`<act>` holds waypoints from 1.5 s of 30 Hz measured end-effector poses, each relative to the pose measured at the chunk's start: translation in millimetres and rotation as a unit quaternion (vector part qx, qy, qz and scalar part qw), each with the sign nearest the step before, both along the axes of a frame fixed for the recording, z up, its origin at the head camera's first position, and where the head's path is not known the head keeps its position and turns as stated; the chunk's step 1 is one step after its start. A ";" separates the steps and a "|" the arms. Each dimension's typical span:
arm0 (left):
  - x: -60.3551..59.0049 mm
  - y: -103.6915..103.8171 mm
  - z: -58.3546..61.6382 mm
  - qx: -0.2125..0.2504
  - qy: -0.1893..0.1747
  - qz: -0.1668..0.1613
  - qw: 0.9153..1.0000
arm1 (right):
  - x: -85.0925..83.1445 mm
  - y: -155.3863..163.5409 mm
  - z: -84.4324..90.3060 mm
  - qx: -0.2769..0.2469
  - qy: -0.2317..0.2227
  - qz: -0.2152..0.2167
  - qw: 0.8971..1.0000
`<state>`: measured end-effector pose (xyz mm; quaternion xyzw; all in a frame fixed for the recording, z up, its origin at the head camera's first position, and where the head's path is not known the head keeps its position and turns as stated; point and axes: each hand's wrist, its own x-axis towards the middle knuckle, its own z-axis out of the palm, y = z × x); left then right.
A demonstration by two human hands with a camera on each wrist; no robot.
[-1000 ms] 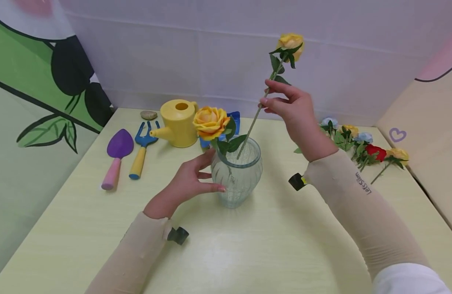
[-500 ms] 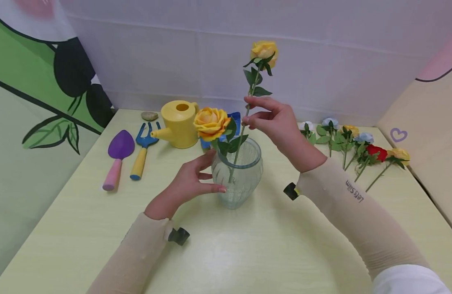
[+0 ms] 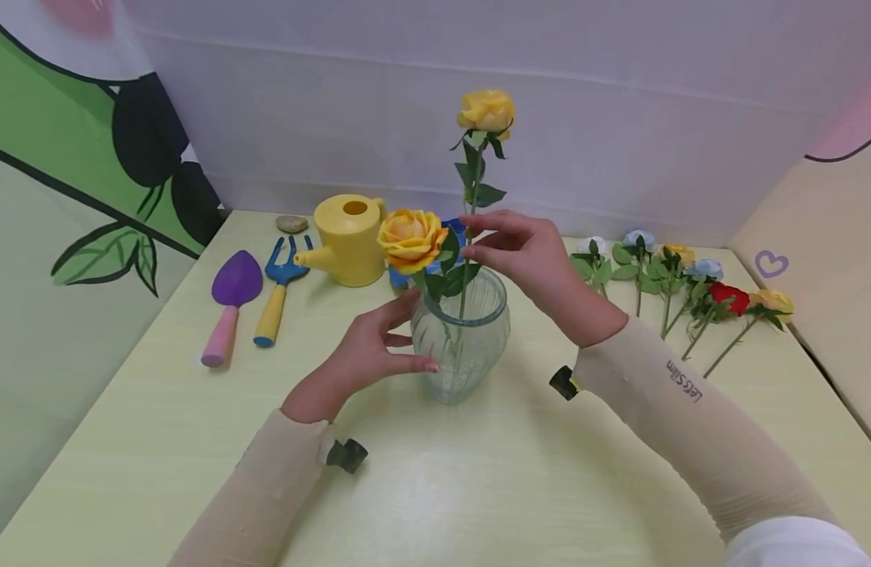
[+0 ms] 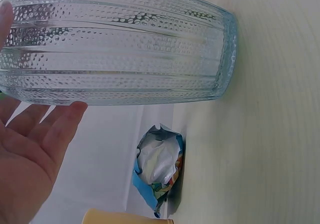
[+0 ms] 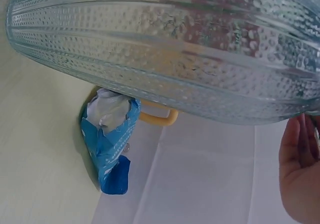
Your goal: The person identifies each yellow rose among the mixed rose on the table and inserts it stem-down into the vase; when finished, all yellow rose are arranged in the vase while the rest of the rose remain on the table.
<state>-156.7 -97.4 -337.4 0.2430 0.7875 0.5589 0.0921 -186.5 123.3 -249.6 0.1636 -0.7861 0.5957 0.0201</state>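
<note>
A clear ribbed glass vase (image 3: 478, 362) stands upright mid-table in the head view. My left hand (image 3: 361, 350) grips its left side, thumb at the front and fingers behind; these fingers (image 4: 60, 129) touch the glass in the left wrist view. Between thumb and fingers, my right hand (image 3: 531, 252) pinches the stem of a yellow artificial rose (image 3: 487, 112) above the rim. That stem's lower end is inside the vase, the bloom upright. An orange-yellow rose (image 3: 410, 239) leans over the vase's left rim. In the right wrist view, part of my right hand (image 5: 302, 176) shows beside the vase.
Left of the vase are a yellow watering can (image 3: 357, 248), a blue-and-yellow hand fork (image 3: 284, 272), a purple trowel (image 3: 235, 279) and a stone (image 3: 291, 224). A torn blue bag (image 5: 107, 134) stands behind the vase. Several artificial flowers, including a red rose (image 3: 728, 298), lie at right.
My right hand has moved left and down with the yellow rose, bringing its stem nearly upright and deeper into the vase. The left hand keeps its grip on the vase.
</note>
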 end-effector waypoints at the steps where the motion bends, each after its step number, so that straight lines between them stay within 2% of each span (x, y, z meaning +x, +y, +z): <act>1: -0.1 0.0 -0.1 0.002 -0.001 -0.001 1.000 | 0.1 0.2 -0.7 0.001 -0.001 0.001 1.000; 9: -1.1 0.0 -1.5 0.010 0.002 0.000 1.000 | 0.8 6.5 -5.3 0.009 -0.012 0.044 0.999; 12: -1.5 0.1 -1.7 0.009 0.002 0.001 1.000 | 1.1 11.4 -5.8 -0.025 0.006 0.042 0.999; 16: -1.9 -0.5 -1.7 0.009 -0.005 0.002 1.000 | 2.4 11.3 -4.8 -0.084 -0.002 0.033 0.996; 19: -2.1 -1.1 -2.1 0.011 -0.006 0.001 1.000 | 1.9 6.2 -6.7 -0.094 -0.013 0.038 0.995; 23: -2.1 -1.4 -3.7 0.013 0.001 -0.001 1.000 | 0.5 -0.7 -12.6 -0.101 -0.005 0.055 0.993; 28: -2.3 -1.8 -4.8 0.013 -0.007 0.002 1.000 | 2.2 -3.7 -19.7 -0.100 -0.010 0.042 0.994; 35: -2.8 -1.5 -3.9 0.002 -0.014 0.010 1.000 | 2.5 -1.8 -26.7 -0.138 -0.038 0.048 0.988; 41: -2.8 -0.9 -4.0 0.001 -0.016 0.009 1.000 | 2.0 10.6 -27.7 -0.144 -0.051 0.059 0.987; 45: -3.3 -0.3 -4.7 0.000 -0.018 0.009 1.000 | -2.2 32.2 -24.3 -0.142 -0.044 0.096 0.984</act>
